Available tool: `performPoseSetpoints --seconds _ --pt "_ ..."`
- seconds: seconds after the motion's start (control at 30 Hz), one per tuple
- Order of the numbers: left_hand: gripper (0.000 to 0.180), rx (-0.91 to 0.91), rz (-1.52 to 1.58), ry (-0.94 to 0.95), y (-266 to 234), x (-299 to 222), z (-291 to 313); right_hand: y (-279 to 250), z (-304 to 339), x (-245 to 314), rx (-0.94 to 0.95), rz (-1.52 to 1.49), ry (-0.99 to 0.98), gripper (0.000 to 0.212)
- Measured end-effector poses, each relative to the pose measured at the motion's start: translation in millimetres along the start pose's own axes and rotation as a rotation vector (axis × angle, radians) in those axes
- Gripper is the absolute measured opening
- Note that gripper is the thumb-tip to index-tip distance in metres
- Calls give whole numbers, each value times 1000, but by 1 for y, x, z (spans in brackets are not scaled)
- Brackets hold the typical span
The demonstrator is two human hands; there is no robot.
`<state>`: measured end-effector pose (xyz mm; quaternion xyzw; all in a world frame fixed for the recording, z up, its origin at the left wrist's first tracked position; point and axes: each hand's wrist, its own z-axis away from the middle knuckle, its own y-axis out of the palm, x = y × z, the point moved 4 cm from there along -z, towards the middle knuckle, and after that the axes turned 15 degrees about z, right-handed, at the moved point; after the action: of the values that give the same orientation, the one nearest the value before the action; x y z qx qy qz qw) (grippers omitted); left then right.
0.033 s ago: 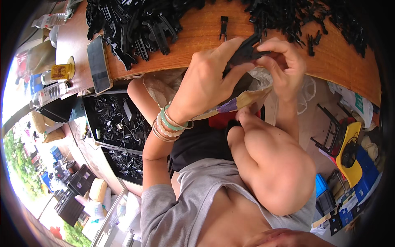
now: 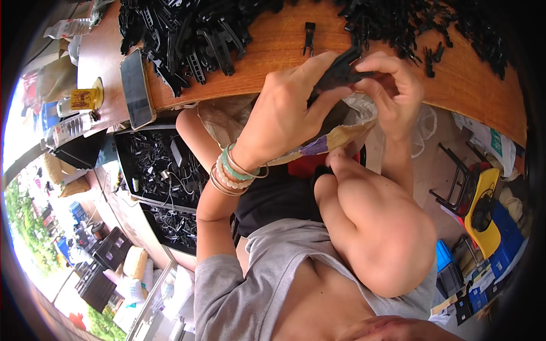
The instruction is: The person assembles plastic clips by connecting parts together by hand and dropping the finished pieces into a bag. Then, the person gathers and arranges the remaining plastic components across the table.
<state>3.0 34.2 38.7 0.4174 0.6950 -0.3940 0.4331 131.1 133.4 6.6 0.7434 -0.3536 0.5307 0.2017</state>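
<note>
My left hand (image 2: 290,111) is closed on a black plastic part (image 2: 340,69) just off the table's front edge. It is dark and long, and its lower portion is hidden by the fingers. My right hand (image 2: 393,94) pinches at the part's right side, thumb against forefinger; whether a separate small piece sits in that pinch is hard to make out. Beyond both hands, a small black clip-like piece (image 2: 309,38) lies alone on the wooden table (image 2: 273,48). Under the hands hangs an open woven sack (image 2: 219,119), across my lap.
A heap of long black parts (image 2: 187,34) covers the table's far left, beside a phone (image 2: 136,88). Small black pieces (image 2: 398,28) spread over the far right. Black trays (image 2: 162,165) full of parts stand below left. A yellow stool (image 2: 483,213) is at right.
</note>
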Motion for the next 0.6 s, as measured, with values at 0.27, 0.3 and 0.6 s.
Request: performPoseSetpoints --seconds 0.27,0.3,0.6 --pt "30 156 -53 49 -4 -5 4 4 1 25 68 487 -95 32" --pt "28 158 -37 26 -3 -4 5 4 2 26 52 553 -139 32" --pt "29 175 31 -143 -7 5 7 3 3 17 73 534 -134 29"
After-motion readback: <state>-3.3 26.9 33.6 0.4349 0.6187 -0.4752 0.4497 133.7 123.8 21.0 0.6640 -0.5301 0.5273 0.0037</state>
